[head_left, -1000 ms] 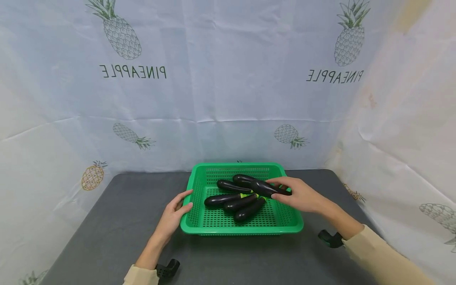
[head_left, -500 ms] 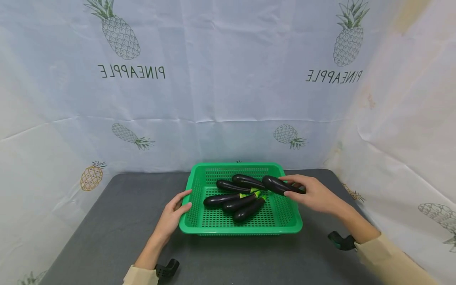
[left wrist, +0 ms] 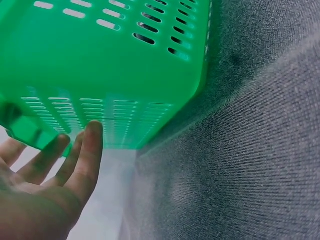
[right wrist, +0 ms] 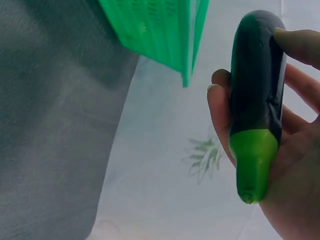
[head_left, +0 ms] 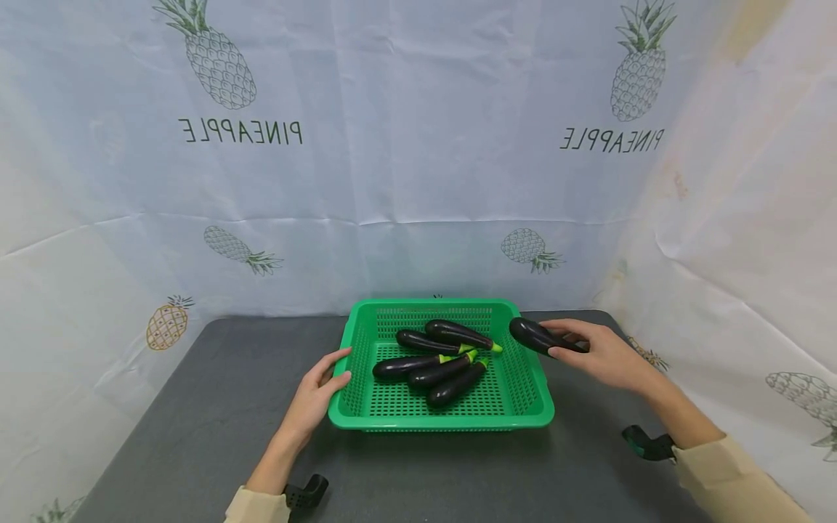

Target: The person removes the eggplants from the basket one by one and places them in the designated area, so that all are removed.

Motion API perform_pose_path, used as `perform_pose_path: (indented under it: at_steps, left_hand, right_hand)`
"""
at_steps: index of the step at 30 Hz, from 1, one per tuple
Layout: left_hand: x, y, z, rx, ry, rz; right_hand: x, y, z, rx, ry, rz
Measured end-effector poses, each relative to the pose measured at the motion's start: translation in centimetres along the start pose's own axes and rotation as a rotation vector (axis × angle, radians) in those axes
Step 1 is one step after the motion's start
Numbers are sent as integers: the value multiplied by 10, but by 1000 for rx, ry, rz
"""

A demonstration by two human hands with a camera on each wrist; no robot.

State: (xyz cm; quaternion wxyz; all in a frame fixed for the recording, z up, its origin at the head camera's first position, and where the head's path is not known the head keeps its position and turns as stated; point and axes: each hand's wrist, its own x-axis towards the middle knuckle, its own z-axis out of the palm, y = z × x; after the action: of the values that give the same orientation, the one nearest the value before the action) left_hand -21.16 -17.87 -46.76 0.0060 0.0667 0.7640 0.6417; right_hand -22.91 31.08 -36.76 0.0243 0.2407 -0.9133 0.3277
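Observation:
In the head view my right hand (head_left: 604,354) grips a dark, glossy eggplant (head_left: 539,335) beside the green basket's right rim. The right wrist view shows this eggplant (right wrist: 257,75) between thumb and fingers, its green stem end pointing down in that view. Several more eggplants (head_left: 441,372) lie in the green plastic basket (head_left: 441,422), most with green stem ends toward the right. My left hand (head_left: 316,392) is at the basket's left rim, fingertips touching it. In the left wrist view the fingers of that hand (left wrist: 55,175) are extended along the outside of the basket wall (left wrist: 115,65).
The basket stands on a dark grey table (head_left: 255,385), toward its far edge. A white cloth (head_left: 418,174) with pineapple prints hangs behind and at both sides. Each wrist wears a black camera mount, such as the left mount (head_left: 307,494).
My right hand has carried the eggplant to the right, from over the other eggplants to past the basket's right rim. My left hand has stayed at the left rim.

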Motion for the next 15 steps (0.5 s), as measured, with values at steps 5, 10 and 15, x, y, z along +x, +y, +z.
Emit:
perform_pose_path:
  at_steps: [5,10,15]
  left_hand:
    - [-1,0,0,20,-2,3]
    - [-1,-1,1,40,19,1]
    - [-2,-3,3,66,41,15]
  right_hand:
    - [-4,15,-3,18,-8,8]
    - [-9,27,-6,10,-9,34]
    - [-13,39,-8,-15,-11,73]
